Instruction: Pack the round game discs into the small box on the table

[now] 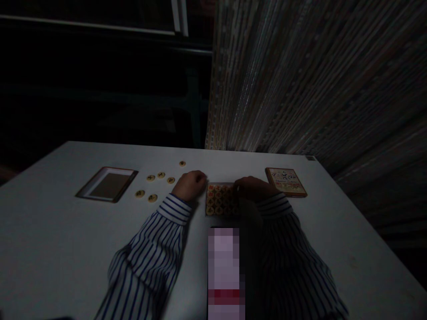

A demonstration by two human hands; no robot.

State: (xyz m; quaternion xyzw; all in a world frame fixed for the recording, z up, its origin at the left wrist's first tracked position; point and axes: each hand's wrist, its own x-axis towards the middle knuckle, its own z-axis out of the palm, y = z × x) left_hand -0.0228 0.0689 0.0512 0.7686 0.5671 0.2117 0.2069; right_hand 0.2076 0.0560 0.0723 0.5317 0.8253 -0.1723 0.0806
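Observation:
Several round wooden pieces with red or black characters stand in rows in a small tray [219, 200] at the middle of the white table. My left hand [190, 185] is at the tray's left edge, its fingers curled together; what they hold, if anything, is hidden. Over the tray's upper right part is my right hand [255, 188], closed and in shadow, its fingertips at the pieces there. It is too dark to make out anything in its grip. Several loose round pieces [152, 198] lie on the table left of my left hand.
An open, shallow box [108, 184] lies at the left of the table [66, 249]. A printed box lid [286, 182] is at the right. Close to me is a pixelated oblong [223, 266]. Behind the table hangs a string curtain [283, 75].

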